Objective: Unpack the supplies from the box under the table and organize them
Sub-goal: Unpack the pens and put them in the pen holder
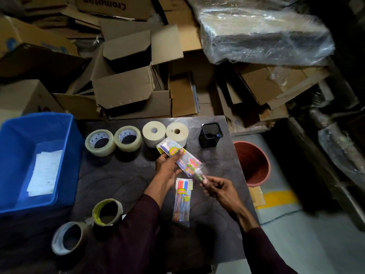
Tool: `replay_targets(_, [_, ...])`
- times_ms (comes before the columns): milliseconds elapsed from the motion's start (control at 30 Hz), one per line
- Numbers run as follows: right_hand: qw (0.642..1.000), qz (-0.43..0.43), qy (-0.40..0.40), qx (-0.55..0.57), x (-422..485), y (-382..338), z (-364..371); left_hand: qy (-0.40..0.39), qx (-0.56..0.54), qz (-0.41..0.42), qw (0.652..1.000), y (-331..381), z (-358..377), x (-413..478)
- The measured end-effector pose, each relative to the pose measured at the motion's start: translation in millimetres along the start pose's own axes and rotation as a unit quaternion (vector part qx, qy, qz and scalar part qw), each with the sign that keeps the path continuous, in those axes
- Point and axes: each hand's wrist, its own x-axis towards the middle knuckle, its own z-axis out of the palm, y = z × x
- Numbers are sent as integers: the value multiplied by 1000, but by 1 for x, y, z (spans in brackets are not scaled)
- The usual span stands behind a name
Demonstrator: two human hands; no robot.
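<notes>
A dark bench (122, 180) carries a blue bin (65, 155) at its left. Above the bench's middle, the left hand (167, 167) grips a clear pen packet (178, 159), while the right hand (219, 189) pinches a pen (199, 176) at its lower end. A second packet (182, 200) lies flat between the hands.
</notes>
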Motion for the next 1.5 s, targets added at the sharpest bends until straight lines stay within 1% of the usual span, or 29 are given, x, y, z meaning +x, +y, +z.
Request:
replay_targets(100, [999,13,33,26,-9,10,-15,1,12,15,1000,13,-3,4])
replay_targets(267, [991,7,74,111,-24,13,-34,9,26,28,999,22,-15,10])
replay_targets(400, [986,-14,89,137,-20,-2,-30,-21,77,18,997,10,-14,4])
replay_targets(500, [983,-24,85,162,-12,-20,-23,-44,86,1,995,2,-5,-3])
replay_targets(567, [985,-22,87,148,-6,-31,-18,-60,84,-5,995,0,2,-8])
replay_targets(667, [989,-32,101,100,1,-42,-9,-77,83,-5,994,-1,11,-15])
replay_targets(767, [991,-55,86,91,8,-51,-3,-90,85,-5,992,-3,17,-15])
replay_targets(833, [992,-64,75,79,12,-57,-2,-91,111,0,990,-5,22,-11])
replay_targets(933, [991,-53,80,89,20,-62,0,-94,129,18,987,-1,32,-7])
replay_targets(1100, [988,-6,143,50,29,-75,-5,-90,157,26,983,9,39,-2])
replay_targets(1167, [986,-15,168,4,33,-76,-5,-87,162,26,983,10,40,0])
replay_targets(1233, [983,-45,176,-20,36,-76,-6,-80,163,31,983,9,41,2])
replay_targets(1333, [983,-73,169,-18,41,-78,-10,-61,173,60,981,6,43,8])
replay_targets(1433, [984,-102,146,7,45,-84,-16,-56,221,114,967,2,46,14])
replay_targets(1500, [984,-116,137,12,47,-87,-18,-16,255,155,954,-4,44,16])
